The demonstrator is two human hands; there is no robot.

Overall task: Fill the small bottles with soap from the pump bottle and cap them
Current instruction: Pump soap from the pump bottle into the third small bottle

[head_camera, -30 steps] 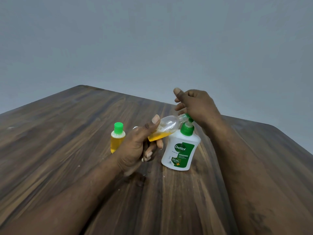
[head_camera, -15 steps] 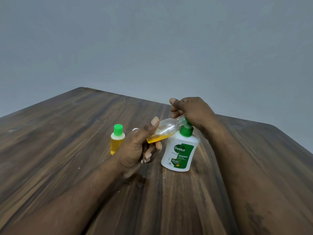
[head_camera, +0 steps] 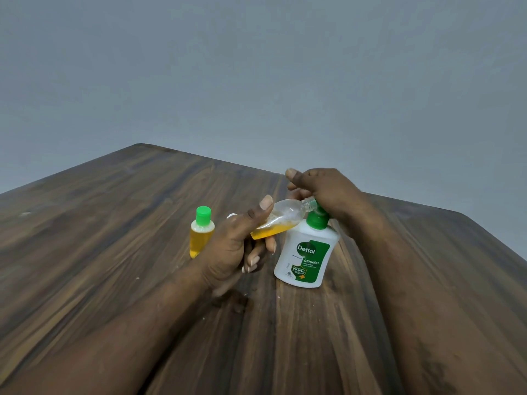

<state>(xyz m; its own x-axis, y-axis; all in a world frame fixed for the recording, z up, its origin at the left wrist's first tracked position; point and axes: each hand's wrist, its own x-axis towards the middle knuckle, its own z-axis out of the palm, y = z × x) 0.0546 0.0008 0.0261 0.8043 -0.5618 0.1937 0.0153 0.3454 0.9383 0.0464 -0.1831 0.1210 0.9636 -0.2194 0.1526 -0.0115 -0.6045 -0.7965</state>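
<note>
Filling step: the left hand [head_camera: 228, 252] pinches the tilted, part-filled clear plastic small bottle [head_camera: 282, 219] between thumb and fingers, its neck beneath the loosely spread fingers of the right hand [head_camera: 328, 192], which presses the white green-headed pump bottle [head_camera: 308, 258]; the next move probably calls for further strokes with the neck kept aligned.

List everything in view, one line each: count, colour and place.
table: one, dark wood, under everything
wall: one, grey, behind table
pump bottle: one, white, green pump, centre-right
capped small bottle: one, yellow soap, green cap, standing left of centre
open small bottle: one, clear, part-filled yellow, tilted toward pump
small white object: one, between the small bottles, unidentifiable
left hand: grips open small bottle
right hand: rests on pump head
</note>
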